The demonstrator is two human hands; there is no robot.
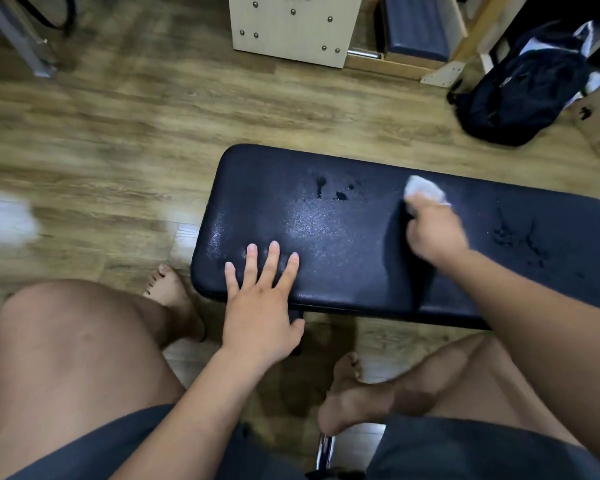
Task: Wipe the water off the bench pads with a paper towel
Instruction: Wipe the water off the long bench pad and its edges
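The black bench pad (361,237) still carries water. The left hand (260,299) lies flat, fingers straight, on the pad's near edge. The right hand (433,230) grips a crumpled paper towel (425,190) against the pad's middle. Droplets (329,188) beyond remain; another wet patch (520,237) lies rightward. Wiping looks partly done.

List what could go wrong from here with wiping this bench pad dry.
1. The paper towel in the right hand is a small wad lying between two wet patches; the droplets near the far edge and the droplets on the right end could be missed or just smeared.
2. The wad may soak through before both are wiped.
3. The left hand rests flat on the glossy bench pad, and could slip if it is damp there.
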